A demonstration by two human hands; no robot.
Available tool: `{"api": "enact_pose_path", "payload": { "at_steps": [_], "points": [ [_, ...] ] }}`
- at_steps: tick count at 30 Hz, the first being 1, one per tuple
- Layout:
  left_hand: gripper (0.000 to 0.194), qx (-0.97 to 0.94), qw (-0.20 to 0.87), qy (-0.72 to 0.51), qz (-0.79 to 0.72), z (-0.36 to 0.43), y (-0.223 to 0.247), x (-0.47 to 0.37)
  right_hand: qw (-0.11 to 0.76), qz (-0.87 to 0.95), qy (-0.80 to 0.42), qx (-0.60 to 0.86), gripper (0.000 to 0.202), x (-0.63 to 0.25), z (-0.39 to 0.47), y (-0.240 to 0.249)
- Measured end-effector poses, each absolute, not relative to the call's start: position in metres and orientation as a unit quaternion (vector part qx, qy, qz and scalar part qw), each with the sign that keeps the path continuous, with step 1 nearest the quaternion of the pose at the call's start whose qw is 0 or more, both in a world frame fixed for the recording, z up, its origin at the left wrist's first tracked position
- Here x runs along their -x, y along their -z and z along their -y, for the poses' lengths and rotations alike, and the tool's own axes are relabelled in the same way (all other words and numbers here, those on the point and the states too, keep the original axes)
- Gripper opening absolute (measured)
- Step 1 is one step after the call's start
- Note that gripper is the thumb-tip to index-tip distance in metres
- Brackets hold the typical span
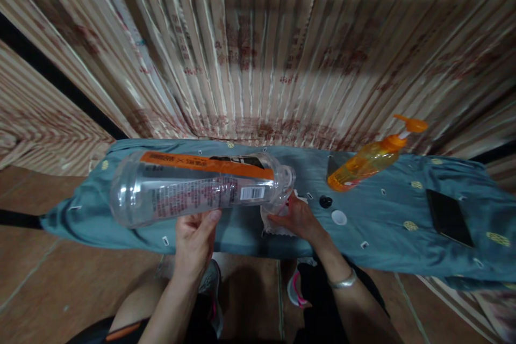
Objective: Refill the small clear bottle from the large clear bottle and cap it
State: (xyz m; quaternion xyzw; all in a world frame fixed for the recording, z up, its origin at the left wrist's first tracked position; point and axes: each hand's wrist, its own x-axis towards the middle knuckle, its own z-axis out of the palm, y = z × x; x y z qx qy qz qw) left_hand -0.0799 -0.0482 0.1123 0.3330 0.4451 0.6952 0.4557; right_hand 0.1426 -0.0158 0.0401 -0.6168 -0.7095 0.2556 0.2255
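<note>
A large clear plastic bottle with an orange and grey label lies sideways above the cloth-covered surface, its neck toward the right. My left hand grips it from below near the middle, thumb along its lower side. At the neck end, my right hand is closed, with a pale crumpled cloth or wipe under and beside its fingers; part of what it grips is hidden. Right of that hand lie a small black cap and a white round lid.
An orange pump bottle stands on the blue-green cloth to the right. A dark flat rectangular object lies farther right. Behind the surface hangs a striped curtain. My legs and shoes are below the front edge.
</note>
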Motion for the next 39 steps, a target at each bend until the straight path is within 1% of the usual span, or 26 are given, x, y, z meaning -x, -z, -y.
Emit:
{"api": "enact_pose_path", "payload": {
  "at_steps": [7, 13, 18, 26, 33, 36, 39],
  "points": [
    [0.038, -0.328, 0.459, -0.692, -0.449, 0.0484, -0.1159, 0.0782, 0.234, 0.711, -0.259, 0.611, 0.059, -0.1434, 0.0151, -0.0375],
    [0.029, -0.335, 0.470, -0.688, -0.439, 0.0493, -0.1124, 0.0795, 0.229, 0.710, -0.258, 0.614, 0.056, -0.1441, 0.0155, -0.0350],
    [0.033, -0.338, 0.475, -0.690, -0.428, 0.0487, -0.1116, 0.0792, 0.227, 0.711, -0.258, 0.613, 0.058, -0.1448, 0.0148, -0.0340],
    [0.033, -0.329, 0.469, -0.684, -0.451, 0.0471, -0.1177, 0.0771, 0.221, 0.705, -0.266, 0.620, 0.058, -0.1437, 0.0150, -0.0364],
    [0.033, -0.333, 0.475, -0.689, -0.434, 0.0470, -0.1159, 0.0780, 0.232, 0.707, -0.274, 0.609, 0.054, -0.1449, 0.0156, -0.0370],
    [0.037, -0.327, 0.472, -0.697, -0.429, 0.0473, -0.1155, 0.0784, 0.236, 0.709, -0.273, 0.606, 0.051, -0.1444, 0.0161, -0.0386],
    [0.033, -0.323, 0.470, -0.694, -0.440, 0.0480, -0.1147, 0.0788, 0.237, 0.706, -0.275, 0.608, 0.053, -0.1432, 0.0165, -0.0409]
  ]
}}
